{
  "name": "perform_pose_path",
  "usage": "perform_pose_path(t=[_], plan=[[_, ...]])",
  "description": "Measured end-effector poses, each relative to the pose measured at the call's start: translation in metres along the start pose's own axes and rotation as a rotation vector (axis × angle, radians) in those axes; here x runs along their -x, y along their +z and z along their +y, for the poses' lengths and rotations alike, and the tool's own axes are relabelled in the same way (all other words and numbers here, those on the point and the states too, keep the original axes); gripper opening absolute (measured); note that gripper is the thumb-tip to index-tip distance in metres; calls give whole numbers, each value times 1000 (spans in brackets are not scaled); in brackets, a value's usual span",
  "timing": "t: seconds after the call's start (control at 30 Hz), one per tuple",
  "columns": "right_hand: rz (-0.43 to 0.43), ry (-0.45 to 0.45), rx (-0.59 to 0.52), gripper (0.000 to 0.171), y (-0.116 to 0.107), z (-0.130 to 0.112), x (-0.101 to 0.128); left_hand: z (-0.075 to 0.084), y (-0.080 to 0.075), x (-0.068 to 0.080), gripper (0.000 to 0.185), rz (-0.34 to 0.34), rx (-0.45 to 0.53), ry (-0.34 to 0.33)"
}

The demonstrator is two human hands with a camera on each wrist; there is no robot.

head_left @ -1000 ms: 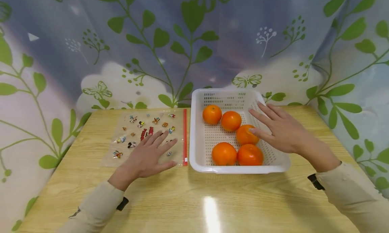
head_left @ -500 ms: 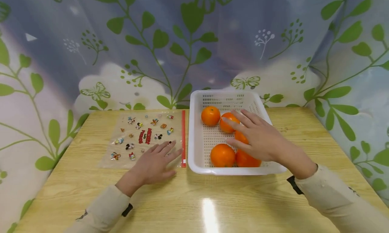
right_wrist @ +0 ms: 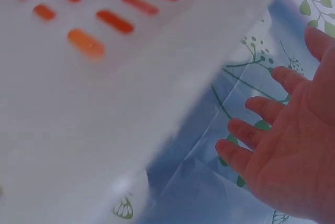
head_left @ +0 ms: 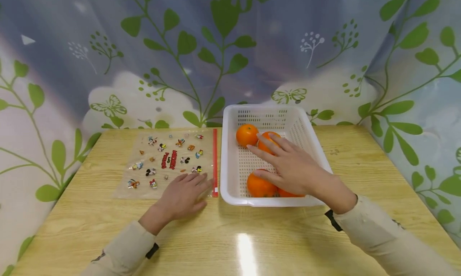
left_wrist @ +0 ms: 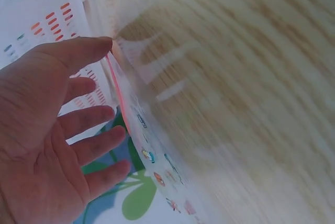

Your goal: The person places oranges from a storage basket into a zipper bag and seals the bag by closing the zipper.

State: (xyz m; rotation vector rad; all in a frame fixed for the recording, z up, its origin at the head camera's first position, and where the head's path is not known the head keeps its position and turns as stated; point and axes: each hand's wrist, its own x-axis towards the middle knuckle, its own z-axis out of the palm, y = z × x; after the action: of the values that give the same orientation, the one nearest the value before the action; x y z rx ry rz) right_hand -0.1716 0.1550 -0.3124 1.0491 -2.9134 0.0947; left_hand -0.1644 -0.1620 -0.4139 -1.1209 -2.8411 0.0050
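Observation:
A white slotted plastic basket (head_left: 252,202) holds several oranges. One orange (head_left: 246,135) sits at its back left and another orange (head_left: 260,187) at its front. My right hand (head_left: 299,170) is over the basket, fingers spread and straight, covering part of the fruit. In the right wrist view its palm faces up into the camera beside the basket wall (right_wrist: 99,114). To the basket's left lies a clear zip bag (head_left: 138,192) with cartoon prints and a red slider edge. Above the bag's near right corner, my left hand (head_left: 183,198) has loosely extended fingers and holds nothing.
Both hands work over a wood-grain table (head_left: 201,244), whose far edge meets a leaf-patterned curtain (head_left: 263,64). The basket and the bag stand side by side near that edge.
My right hand has moved left and inward over the basket, hiding more of the oranges. My left hand has shifted slightly toward me, uncovering more of the bag's prints.

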Motion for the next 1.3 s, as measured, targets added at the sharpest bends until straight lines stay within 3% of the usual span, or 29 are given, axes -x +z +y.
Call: perform_pose_path(t=[0.3, 0.5, 1.0, 1.3], plan=[[-28, -12, -54, 63, 6, -10, -5, 5, 2, -5, 31, 44, 36, 22], [-30, -52, -29, 64, 9, -13, -8, 4, 8, -6, 22, 60, 44, 10], [-9, -72, -21, 64, 16, -16, -7, 7, 16, -14, 20, 69, -106, 18], [-8, -80, -22, 62, 19, -13, -4, 9, 16, -17, 16, 76, -121, -2]])
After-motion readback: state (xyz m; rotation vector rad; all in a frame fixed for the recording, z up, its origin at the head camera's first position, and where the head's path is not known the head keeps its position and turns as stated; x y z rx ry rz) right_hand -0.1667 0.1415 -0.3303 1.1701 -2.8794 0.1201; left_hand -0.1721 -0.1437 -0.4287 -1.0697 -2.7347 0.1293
